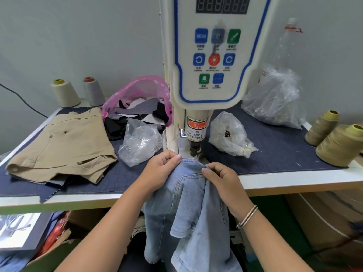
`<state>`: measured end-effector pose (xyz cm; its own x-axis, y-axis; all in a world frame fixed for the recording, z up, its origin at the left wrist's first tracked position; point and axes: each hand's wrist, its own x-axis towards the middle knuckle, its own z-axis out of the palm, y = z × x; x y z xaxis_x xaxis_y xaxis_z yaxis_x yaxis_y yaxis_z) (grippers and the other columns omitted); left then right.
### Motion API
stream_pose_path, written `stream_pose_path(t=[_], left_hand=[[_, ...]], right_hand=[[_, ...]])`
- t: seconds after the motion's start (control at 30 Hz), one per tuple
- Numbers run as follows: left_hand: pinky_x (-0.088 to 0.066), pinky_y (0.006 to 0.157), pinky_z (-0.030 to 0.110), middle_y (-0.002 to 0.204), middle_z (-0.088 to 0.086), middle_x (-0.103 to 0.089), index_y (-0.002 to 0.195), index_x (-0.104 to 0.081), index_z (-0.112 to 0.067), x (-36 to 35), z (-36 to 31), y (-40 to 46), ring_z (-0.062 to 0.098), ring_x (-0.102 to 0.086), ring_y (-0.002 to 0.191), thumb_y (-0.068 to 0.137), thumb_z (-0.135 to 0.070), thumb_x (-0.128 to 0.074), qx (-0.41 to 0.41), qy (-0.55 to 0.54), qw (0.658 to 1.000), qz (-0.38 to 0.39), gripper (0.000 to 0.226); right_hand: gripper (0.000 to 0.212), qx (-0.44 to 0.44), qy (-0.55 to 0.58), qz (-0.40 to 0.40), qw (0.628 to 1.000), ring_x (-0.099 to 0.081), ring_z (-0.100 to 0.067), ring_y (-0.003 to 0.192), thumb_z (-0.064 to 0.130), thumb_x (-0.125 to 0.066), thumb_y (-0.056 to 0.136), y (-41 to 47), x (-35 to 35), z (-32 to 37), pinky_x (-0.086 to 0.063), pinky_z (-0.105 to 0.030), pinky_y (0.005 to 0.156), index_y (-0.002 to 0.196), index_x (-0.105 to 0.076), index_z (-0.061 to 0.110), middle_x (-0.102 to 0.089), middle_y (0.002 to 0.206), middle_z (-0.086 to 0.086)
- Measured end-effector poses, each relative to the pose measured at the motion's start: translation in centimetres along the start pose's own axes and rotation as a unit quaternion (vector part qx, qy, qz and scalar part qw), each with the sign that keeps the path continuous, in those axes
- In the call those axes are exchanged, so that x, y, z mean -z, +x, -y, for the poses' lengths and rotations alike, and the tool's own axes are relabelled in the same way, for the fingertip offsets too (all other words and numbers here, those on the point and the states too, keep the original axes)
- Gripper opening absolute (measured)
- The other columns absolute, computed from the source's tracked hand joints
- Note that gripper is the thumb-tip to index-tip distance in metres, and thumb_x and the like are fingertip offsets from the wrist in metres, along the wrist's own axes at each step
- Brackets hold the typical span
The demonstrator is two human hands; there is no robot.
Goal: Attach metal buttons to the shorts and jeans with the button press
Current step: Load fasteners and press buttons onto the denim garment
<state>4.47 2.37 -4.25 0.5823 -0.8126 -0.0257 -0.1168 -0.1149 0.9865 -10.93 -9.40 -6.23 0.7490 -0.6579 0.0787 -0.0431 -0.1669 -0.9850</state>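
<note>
Hanging soft and limp off the worktop edge, the jeans are pinched at the stiffer waistband by both hands, left and right, beneath the button press; a waistband grip seems surest.

Faded blue jeans, khaki shorts (pink bag behind)

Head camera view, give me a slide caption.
Both hands hold the jeans waistband under the button press, red dot marking the spot.
</note>
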Motion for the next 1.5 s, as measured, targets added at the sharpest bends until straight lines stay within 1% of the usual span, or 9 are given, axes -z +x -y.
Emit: stream_pose_path(t=[0.17,0.27,0.43,0.67,0.8,1.07,1.3,1.4,1.5], left_hand=[[-0.046,0.081,0.03,0.083,0.0,-0.063,0.082,-0.063,-0.016,0.55,0.12,-0.02,0.012,-0.056,0.082,0.098,-0.028,-0.054,0.004,0.003,1.0,0.013,0.021],[-0.044,0.079,0.029,0.08,-0.002,-0.061,0.081,-0.062,-0.016,0.58,0.2,-0.03,0.011,-0.053,0.079,0.098,-0.027,-0.055,0.003,0.004,1.0,0.007,0.022],[-0.044,0.076,0.025,0.076,-0.004,-0.06,0.077,-0.061,-0.018,0.51,0.37,-0.08,0.008,-0.053,0.075,0.096,-0.028,-0.057,-0.006,0.005,1.0,0.004,0.022],[-0.044,0.07,0.018,0.072,-0.009,-0.061,0.075,-0.062,-0.021,0.58,0.59,-0.08,0.004,-0.053,0.07,0.096,-0.028,-0.058,-0.012,-0.012,1.0,0.009,0.023],[-0.045,0.067,0.014,0.071,-0.009,-0.063,0.073,-0.064,-0.025,0.69,0.6,-0.09,0.003,-0.055,0.069,0.095,-0.03,-0.058,-0.011,-0.015,1.0,0.012,0.023],[-0.046,0.073,0.026,0.072,-0.007,-0.065,0.069,-0.066,-0.029,0.75,0.47,-0.1,0.006,-0.057,0.069,0.094,-0.033,-0.06,0.005,-0.023,1.0,0.01,0.026],[-0.047,0.068,0.02,0.072,-0.009,-0.066,0.068,-0.067,-0.03,0.75,0.32,-0.28,0.004,-0.059,0.068,0.095,-0.031,-0.059,0.008,-0.03,0.999,0.013,0.028],[-0.048,0.07,0.023,0.074,-0.006,-0.067,0.07,-0.067,-0.028,0.76,0.42,-0.21,0.006,-0.06,0.07,0.095,-0.032,-0.059,0.011,-0.028,0.999,0.011,0.025],[-0.048,0.071,0.023,0.073,-0.007,-0.066,0.07,-0.067,-0.03,0.73,0.43,-0.26,0.006,-0.059,0.069,0.095,-0.032,-0.059,0.006,-0.026,1.0,0.012,0.026]], right_hand=[[0.015,-0.004,0.005,-0.005,1.0,-0.063,-0.006,0.081,0.018,-0.062,0.09,-0.1,0.0,-0.03,-0.049,-0.02,0.076,0.081,-0.072,0.024,-0.071,0.083,0.004],[0.015,-0.007,0.011,-0.008,1.0,-0.063,-0.007,0.082,0.017,-0.062,0.09,-0.12,0.01,-0.07,-0.049,-0.023,0.078,0.08,-0.072,0.023,-0.071,0.083,0.003],[0.015,-0.002,0.016,-0.013,1.0,-0.063,-0.004,0.081,0.016,-0.062,0.089,-0.22,0.07,-0.08,-0.049,-0.017,0.074,0.079,-0.072,0.022,-0.071,0.082,0.004],[0.014,0.003,0.013,-0.016,1.0,-0.062,-0.005,0.079,0.013,-0.062,0.089,-0.27,0.01,-0.09,-0.049,-0.017,0.073,0.08,-0.071,0.018,-0.07,0.08,0.004],[0.013,-0.001,0.016,-0.017,1.0,-0.062,-0.006,0.08,0.013,-0.062,0.089,-0.29,0.06,-0.15,-0.05,-0.021,0.076,0.081,-0.071,0.016,-0.07,0.081,0.002],[0.013,0.0,0.001,-0.017,1.0,-0.061,-0.005,0.079,0.013,-0.062,0.089,-0.21,0.1,-0.03,-0.049,-0.022,0.076,0.081,-0.071,0.016,-0.069,0.079,0.005],[0.012,-0.007,0.006,-0.016,1.0,-0.062,-0.005,0.08,0.015,-0.062,0.09,-0.23,0.09,-0.03,-0.049,-0.02,0.075,0.081,-0.071,0.016,-0.07,0.082,0.002],[0.012,-0.006,0.005,-0.014,1.0,-0.062,-0.007,0.08,0.015,-0.062,0.09,-0.24,0.08,0.02,-0.049,-0.023,0.077,0.082,-0.071,0.015,-0.07,0.082,0.0],[0.013,-0.002,-0.005,-0.015,1.0,-0.061,-0.005,0.078,0.016,-0.061,0.09,-0.25,0.05,0.0,-0.048,-0.02,0.074,0.081,-0.07,0.017,-0.069,0.08,0.003]])
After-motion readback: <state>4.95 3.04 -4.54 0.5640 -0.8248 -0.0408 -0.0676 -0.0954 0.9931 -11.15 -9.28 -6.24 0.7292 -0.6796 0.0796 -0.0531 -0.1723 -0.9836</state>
